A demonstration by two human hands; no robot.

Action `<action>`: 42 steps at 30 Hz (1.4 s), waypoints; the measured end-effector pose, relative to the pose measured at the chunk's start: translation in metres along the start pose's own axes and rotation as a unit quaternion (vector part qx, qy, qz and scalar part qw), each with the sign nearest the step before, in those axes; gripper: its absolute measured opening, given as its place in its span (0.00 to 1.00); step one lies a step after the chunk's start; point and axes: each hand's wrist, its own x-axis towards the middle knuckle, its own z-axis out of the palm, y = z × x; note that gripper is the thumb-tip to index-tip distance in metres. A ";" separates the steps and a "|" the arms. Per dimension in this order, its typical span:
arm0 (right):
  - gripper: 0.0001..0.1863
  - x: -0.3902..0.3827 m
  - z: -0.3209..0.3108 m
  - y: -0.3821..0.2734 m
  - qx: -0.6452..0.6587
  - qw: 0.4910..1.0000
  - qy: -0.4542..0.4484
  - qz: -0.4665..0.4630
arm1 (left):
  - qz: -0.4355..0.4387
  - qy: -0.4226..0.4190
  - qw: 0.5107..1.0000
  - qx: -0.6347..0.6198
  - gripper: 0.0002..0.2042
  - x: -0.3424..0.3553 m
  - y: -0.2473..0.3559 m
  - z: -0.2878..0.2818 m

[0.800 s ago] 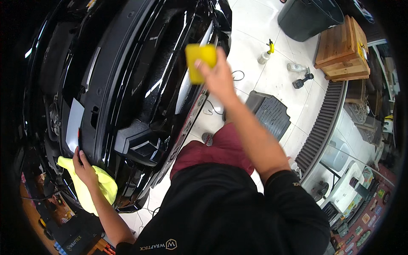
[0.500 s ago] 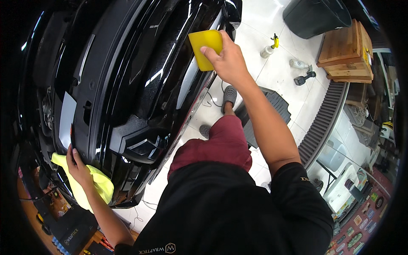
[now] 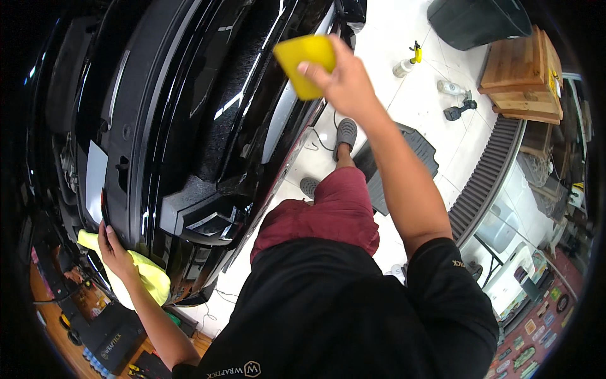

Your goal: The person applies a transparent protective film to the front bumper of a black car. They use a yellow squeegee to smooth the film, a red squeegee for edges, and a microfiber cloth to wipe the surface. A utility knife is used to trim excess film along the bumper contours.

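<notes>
My right hand [image 3: 350, 82] grips a yellow squeegee card [image 3: 306, 63], thumb across its face. The card is over the glossy black front of a car [image 3: 214, 126], near its outer edge; whether it touches cannot be made out. Farther left, my left hand [image 3: 117, 256] is closed on a thin dark tool [image 3: 103, 205] with a red-orange edge, its kind unclear. A yellow-green cloth [image 3: 148, 281] lies under and beside that hand, partly hidden by it. Just beyond its fingers is a pale flat strip [image 3: 96, 177]. An angular emblem [image 3: 214, 224] sits on the car's front.
On the white tiled floor are a spray bottle with a yellow head [image 3: 407, 63], another bottle [image 3: 449, 88], a dumbbell [image 3: 459, 110] and a dark mat [image 3: 404, 167]. A black bin [image 3: 476, 22] and a wooden cabinet [image 3: 517, 76] stand at far right. Cables lie beside the car.
My right hand and the yellow squeegee card have shifted slightly up, and the card has tilted. My left hand stays by the cloth with the dark tool. The whole view has shifted a little.
</notes>
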 end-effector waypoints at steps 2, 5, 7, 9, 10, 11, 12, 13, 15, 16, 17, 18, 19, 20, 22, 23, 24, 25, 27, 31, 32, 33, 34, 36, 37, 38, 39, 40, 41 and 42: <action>0.20 -0.023 0.010 -0.012 -0.062 0.996 -0.065 -0.023 | -0.007 -0.001 1.000 0.003 0.20 -0.005 0.000 0.001; 0.22 -0.031 0.010 -0.011 -0.066 0.990 -0.101 -0.069 | -0.010 0.006 1.000 0.002 0.20 -0.005 0.000 -0.001; 0.22 -0.003 -0.006 -0.002 0.050 0.998 0.020 0.025 | -0.016 0.001 1.000 -0.026 0.20 -0.003 0.000 -0.001; 0.20 0.005 -0.010 0.002 -0.060 0.998 0.013 -0.007 | -0.013 0.006 1.000 -0.017 0.20 -0.002 0.004 0.002; 0.19 -0.002 -0.005 -0.004 -0.079 0.997 -0.009 -0.020 | -0.016 0.010 1.000 -0.013 0.20 -0.005 0.005 0.003; 0.19 -0.010 0.000 -0.010 -0.098 0.994 -0.032 -0.034 | -0.013 0.010 1.000 -0.011 0.20 -0.006 0.006 0.005; 0.18 -0.024 0.010 -0.009 -0.084 0.992 -0.078 -0.056 | -0.009 0.009 1.000 -0.010 0.20 -0.006 0.007 0.005; 0.16 -0.035 0.013 -0.021 -0.121 0.984 -0.122 -0.048 | -0.004 0.011 1.000 -0.007 0.20 -0.006 0.007 0.004; 0.16 -0.049 0.015 -0.024 -0.091 0.987 -0.127 -0.043 | -0.014 0.008 1.000 0.003 0.20 -0.007 0.006 0.001; 0.16 -0.046 0.011 -0.021 -0.048 0.996 -0.076 -0.004 | -0.011 0.010 1.000 0.001 0.20 -0.006 0.003 0.001; 0.15 -0.039 0.005 -0.016 -0.005 0.999 -0.025 0.035 | -0.008 0.011 1.000 -0.002 0.19 -0.005 0.002 0.000; 0.14 -0.031 -0.002 -0.010 -0.006 0.999 0.011 0.042 | -0.006 0.011 1.000 -0.001 0.19 -0.006 0.002 0.001; 0.12 -0.029 -0.006 -0.016 -0.063 0.997 0.037 0.025 | -0.004 0.010 1.000 0.000 0.19 -0.006 0.002 0.001; 0.14 -0.032 0.001 -0.011 -0.115 0.990 0.048 -0.069 | -0.003 0.010 1.000 0.000 0.19 -0.006 0.002 0.001; 0.20 -0.037 0.016 -0.010 -0.194 0.953 0.063 -0.225 | -0.003 0.005 1.000 -0.009 0.19 -0.006 0.002 0.001; 0.22 -0.039 0.025 -0.016 -0.220 0.930 0.065 -0.288 | -0.005 0.003 1.000 -0.013 0.19 -0.006 0.001 0.001; 0.25 -0.039 0.033 -0.016 -0.227 0.924 0.076 -0.300 | 0.003 0.005 1.000 -0.007 0.19 -0.006 0.001 0.001; 0.25 -0.037 0.037 -0.018 -0.235 0.924 0.087 -0.289 | 0.011 0.008 1.000 0.000 0.19 -0.006 0.002 0.002; 0.23 -0.034 0.039 -0.026 -0.251 0.925 0.106 -0.266 | 0.008 0.008 1.000 -0.003 0.19 -0.006 0.003 0.002; 0.17 -0.004 0.021 -0.014 -0.263 0.942 0.134 -0.158 | -0.006 0.002 1.000 -0.019 0.19 -0.007 0.004 0.001; 0.17 -0.008 0.017 -0.014 -0.250 0.948 0.122 -0.154 | -0.004 0.005 1.000 -0.017 0.19 -0.008 0.006 0.001; 0.17 -0.011 0.016 -0.018 -0.236 0.953 0.112 -0.153 | -0.002 0.012 1.000 -0.017 0.19 -0.007 0.006 0.002; 0.18 -0.024 0.024 -0.026 -0.211 0.956 0.101 -0.178 | 0.007 0.006 1.000 -0.019 0.19 -0.009 -0.001 0.001; 0.22 -0.036 0.045 -0.043 -0.183 0.958 0.101 -0.198 | -0.011 0.000 0.999 -0.033 0.19 -0.006 0.000 0.002; 0.20 -0.035 0.045 -0.041 -0.187 0.952 0.115 -0.211 | -0.025 0.003 0.999 -0.047 0.19 -0.006 0.003 0.003; 0.18 -0.031 0.043 -0.038 -0.192 0.947 0.129 -0.224 | -0.024 -0.001 0.999 -0.042 0.20 -0.006 0.003 0.003; 0.16 -0.026 0.042 -0.034 -0.195 0.941 0.143 -0.238 | -0.022 -0.002 0.999 -0.037 0.20 -0.007 0.004 0.003; 0.15 -0.018 0.037 -0.033 -0.220 0.943 0.141 -0.205 | -0.019 -0.003 0.999 -0.033 0.20 -0.005 0.004 0.001; 0.15 -0.012 0.028 -0.032 -0.262 0.951 0.115 -0.119 | -0.017 -0.002 0.999 -0.038 0.20 -0.005 0.004 0.002; 0.15 -0.005 0.018 -0.035 -0.198 0.974 0.093 -0.056 | -0.017 -0.001 0.999 -0.046 0.20 -0.005 0.004 0.004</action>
